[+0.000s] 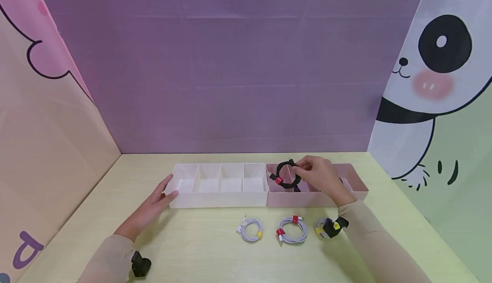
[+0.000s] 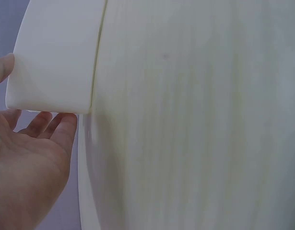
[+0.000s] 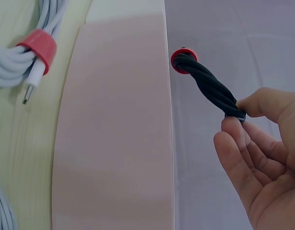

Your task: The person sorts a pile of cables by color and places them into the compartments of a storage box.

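Purple backdrop, 1 pc, 12 o'clock (head-view clock). Pale wood table, 1 pc, 6. Two printed side panels: beige panel at 9, panda panel at 3. Two boxes, ends touching: white box at 6:30, four compartments; pink box at 4, compartments partly hidden, can't count. Two hands: left hand at 8, fingers loose against white box's outer end; right hand at 4, thumb and fingers pinching one black cable coil over pink box. Three white coils on table, near side of boxes: left coil at 6, middle coil at 5, right coil at 4:30. Two black wrist cameras; one partly covers right coil. Five ties: three red ties, two yellow ties.
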